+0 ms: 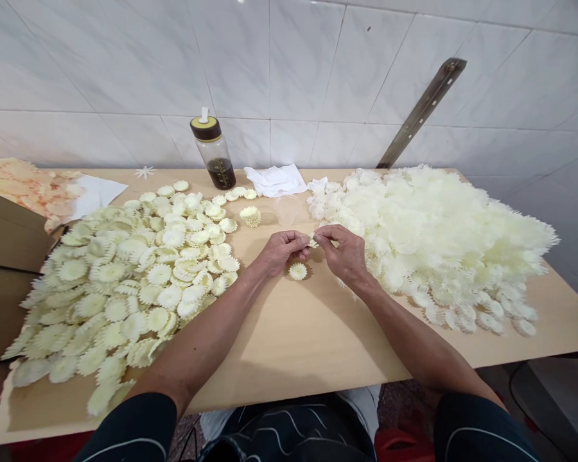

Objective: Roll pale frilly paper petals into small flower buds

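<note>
My left hand (283,250) and my right hand (343,251) meet over the middle of the wooden table (308,333). Both pinch one small cream petal piece (313,242) between their fingertips. A single finished cream flower disc (297,271) lies on the table just below my left hand. To the left spreads a wide heap of similar cream flower discs (139,276). On the right lies a big pile of loose white petal pieces (438,237), close to my right hand.
A small bottle of dark liquid with a brown cap (214,154) stands at the back by the tiled wall. A white cloth (275,179) and a clear cup (288,210) lie behind my hands. Peach-coloured pieces (24,186) sit far left. A metal bracket (421,112) leans on the wall.
</note>
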`<state>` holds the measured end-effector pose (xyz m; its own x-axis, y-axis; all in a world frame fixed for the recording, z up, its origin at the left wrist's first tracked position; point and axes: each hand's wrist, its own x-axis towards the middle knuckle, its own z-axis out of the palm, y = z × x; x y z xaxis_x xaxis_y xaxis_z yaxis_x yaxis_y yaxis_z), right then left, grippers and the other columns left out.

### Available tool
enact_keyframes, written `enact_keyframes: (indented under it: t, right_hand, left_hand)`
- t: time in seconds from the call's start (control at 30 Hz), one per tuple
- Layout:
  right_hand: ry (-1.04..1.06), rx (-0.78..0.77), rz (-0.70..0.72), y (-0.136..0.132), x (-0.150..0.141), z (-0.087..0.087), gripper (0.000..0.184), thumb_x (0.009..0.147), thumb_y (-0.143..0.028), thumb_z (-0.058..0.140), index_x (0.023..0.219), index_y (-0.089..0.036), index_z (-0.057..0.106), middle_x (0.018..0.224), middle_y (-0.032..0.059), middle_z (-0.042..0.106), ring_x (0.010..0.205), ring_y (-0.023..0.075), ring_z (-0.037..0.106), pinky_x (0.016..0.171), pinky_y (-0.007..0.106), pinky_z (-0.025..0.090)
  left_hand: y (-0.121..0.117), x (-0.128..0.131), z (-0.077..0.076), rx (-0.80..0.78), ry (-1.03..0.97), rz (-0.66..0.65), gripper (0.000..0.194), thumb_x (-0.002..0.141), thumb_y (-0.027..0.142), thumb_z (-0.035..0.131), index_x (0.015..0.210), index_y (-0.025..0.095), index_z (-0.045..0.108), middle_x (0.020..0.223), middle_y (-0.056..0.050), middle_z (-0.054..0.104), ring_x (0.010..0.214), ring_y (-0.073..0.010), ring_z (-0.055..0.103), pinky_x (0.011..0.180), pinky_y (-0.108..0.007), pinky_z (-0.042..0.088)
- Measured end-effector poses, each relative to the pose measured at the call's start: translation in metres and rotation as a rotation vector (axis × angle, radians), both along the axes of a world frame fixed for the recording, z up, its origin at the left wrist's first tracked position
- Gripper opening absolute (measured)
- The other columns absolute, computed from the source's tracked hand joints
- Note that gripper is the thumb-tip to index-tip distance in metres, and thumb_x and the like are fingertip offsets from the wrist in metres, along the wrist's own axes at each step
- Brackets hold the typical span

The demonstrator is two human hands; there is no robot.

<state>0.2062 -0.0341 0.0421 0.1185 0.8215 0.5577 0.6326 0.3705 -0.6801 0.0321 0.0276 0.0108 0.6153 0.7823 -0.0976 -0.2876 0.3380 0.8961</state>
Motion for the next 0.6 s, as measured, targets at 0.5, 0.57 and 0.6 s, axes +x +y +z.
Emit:
enact_keyframes:
  t: [0.5,0.57,0.6]
  right_hand:
    - [0.808,-0.277,0.233,0.016,0.063,0.028,0.039,0.079,-0.057,0.086,0.089,-0.023,0.067,0.101,0.007,0.078,0.101,0.0279,0.078,0.087,0.047,0.067]
    - [0.834,-0.337,0.294,0.012,0.061,0.03,0.042,0.077,-0.06,0.086,0.09,-0.024,0.067,0.106,0.008,0.079,0.099,0.0279,0.078,0.082,0.045,0.068]
    - [0.843,-0.349,0.299,0.011,0.061,0.03,0.043,0.077,-0.061,0.086,0.091,-0.025,0.067,0.107,0.008,0.079,0.098,0.0275,0.079,0.08,0.044,0.068]
  left_hand:
    - [0.007,-0.008,0.007,-0.001,-0.042,0.1,0.045,0.072,0.048,0.093,0.087,0.01,0.073,0.072,-0.005,0.07,0.062,-0.0106,0.061,0.065,-0.024,0.048]
    - [0.007,-0.008,0.007,-0.011,-0.037,0.109,0.045,0.073,0.047,0.093,0.09,0.01,0.074,0.073,-0.005,0.071,0.063,-0.0106,0.062,0.065,-0.024,0.048]
    - [0.007,-0.008,0.008,-0.019,-0.033,0.114,0.045,0.072,0.046,0.093,0.091,0.01,0.075,0.073,-0.005,0.071,0.063,-0.0107,0.062,0.065,-0.024,0.048]
